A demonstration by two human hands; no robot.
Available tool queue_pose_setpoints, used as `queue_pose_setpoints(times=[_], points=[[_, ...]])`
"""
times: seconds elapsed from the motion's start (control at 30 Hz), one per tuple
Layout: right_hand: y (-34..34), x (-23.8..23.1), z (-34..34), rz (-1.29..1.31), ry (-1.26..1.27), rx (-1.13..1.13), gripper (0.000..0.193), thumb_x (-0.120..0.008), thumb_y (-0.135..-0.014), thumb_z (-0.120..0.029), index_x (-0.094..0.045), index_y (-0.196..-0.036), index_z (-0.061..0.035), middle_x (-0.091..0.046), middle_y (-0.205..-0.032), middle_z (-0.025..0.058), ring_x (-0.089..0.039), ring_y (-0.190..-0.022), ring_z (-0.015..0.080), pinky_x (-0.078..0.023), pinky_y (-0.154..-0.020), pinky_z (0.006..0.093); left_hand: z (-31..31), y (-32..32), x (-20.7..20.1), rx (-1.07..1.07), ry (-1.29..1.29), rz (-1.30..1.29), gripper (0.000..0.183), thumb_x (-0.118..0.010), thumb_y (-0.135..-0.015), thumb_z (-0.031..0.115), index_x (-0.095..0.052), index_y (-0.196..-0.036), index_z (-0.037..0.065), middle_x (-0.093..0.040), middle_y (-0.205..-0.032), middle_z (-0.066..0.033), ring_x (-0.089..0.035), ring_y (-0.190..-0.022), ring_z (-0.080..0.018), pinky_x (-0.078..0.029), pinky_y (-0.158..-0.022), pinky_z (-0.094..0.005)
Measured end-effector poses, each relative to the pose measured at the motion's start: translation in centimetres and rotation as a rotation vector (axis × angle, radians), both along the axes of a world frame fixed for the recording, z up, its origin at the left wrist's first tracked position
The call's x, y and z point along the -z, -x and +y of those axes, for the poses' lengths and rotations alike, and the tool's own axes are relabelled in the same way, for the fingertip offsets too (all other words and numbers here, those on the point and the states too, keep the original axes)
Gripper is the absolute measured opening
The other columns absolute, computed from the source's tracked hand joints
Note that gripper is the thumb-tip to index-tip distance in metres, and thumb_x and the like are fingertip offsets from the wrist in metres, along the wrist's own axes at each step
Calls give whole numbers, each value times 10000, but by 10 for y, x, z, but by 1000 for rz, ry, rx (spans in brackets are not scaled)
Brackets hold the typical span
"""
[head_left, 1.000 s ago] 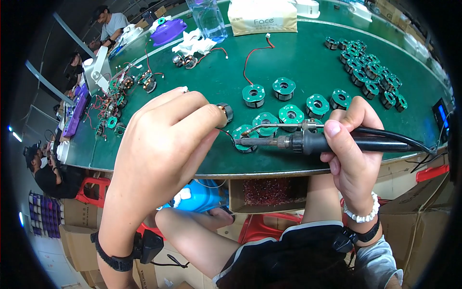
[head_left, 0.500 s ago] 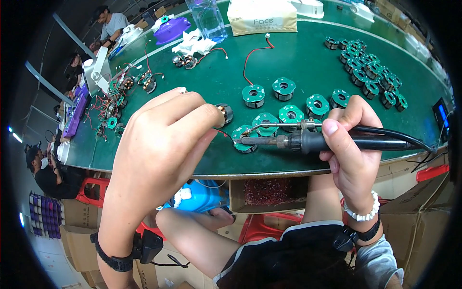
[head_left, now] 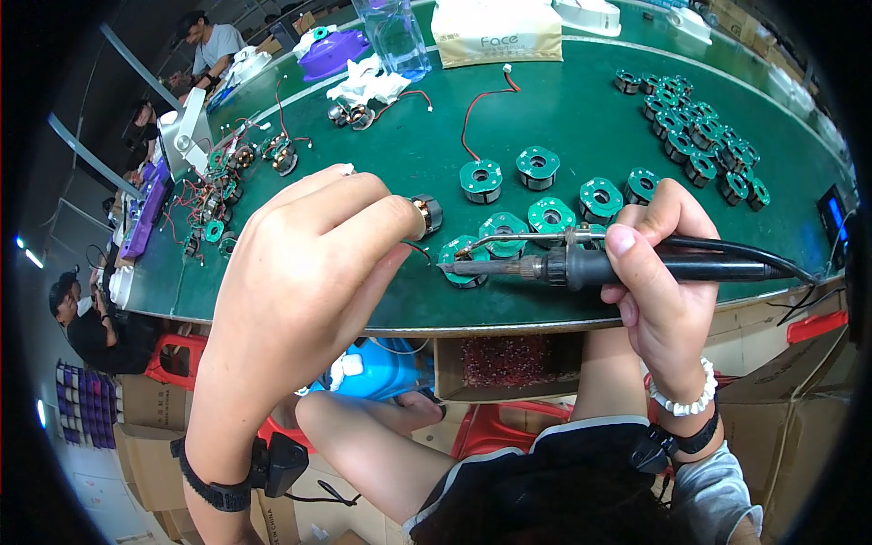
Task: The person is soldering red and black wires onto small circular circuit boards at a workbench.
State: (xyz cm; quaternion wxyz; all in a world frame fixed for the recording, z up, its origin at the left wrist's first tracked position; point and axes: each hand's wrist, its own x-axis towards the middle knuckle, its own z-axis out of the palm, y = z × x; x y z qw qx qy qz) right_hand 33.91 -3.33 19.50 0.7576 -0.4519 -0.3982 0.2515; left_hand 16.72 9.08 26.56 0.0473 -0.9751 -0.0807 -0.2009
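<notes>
1. The left hand (head_left: pixel 318 259) is held with its fingers pinched together. A coil (head_left: pixel 429 214) with copper windings is gripped at the fingertips, which are partly hidden.
2. A dark wire (head_left: pixel 420 247) is seen between the left hand and the near unit (head_left: pixel 454 246). Whether it is pinched by the fingers cannot be told.
3. The near unit is set on the green tabletop (head_left: pixel 563 109), close to its front edge, green board uppermost.
4. The right hand (head_left: pixel 668 272) is closed around the iron (head_left: pixel 581 271). The iron is held nearly level, its tip pointed left over the board of the near unit; contact cannot be confirmed.
5. A metal tube (head_left: pixel 536 235) is carried above the iron, its bent end directed down toward the tip.
6. More green-topped units (head_left: pixel 550 216) are spaced behind and to the right of the near unit. A red wire (head_left: pixel 467 123) is seen running back from one of them.
7. A cluster (head_left: pixel 695 132) of similar units is gathered at the right; at the left, a tangle (head_left: pixel 213 195) of wired parts is piled.
8. Tissue (head_left: pixel 368 84), a clear bottle (head_left: pixel 397 45) and a pack (head_left: pixel 498 36) are placed toward the rear.
</notes>
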Motion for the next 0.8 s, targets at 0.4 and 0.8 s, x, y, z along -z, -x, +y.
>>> queue_pose_setpoints(times=[0.4, 0.8], points=[[-3, -7, -7, 67, -41, 142, 230, -572, -770, -37, -367, -678, -86, -457, -567, -2, -407, -412, 17, -267, -336, 126, 1, 2, -4, -46, -56, 47, 167, -620, -595, -49, -526, -718, 13, -522, -710, -86, -511, -678, -246, -406, -590, -316], [-38, -11, -36, 66, -148, 328, 203, -551, -801, -107, -371, -709, -107, -464, -568, -13, -376, -394, 5, -245, -322, 117, 4, -15, -18, -65, -96, -177, 229, -605, -619, -26, -584, -833, 52, -562, -702, -30, -496, -739, -186, -383, -682, -295]])
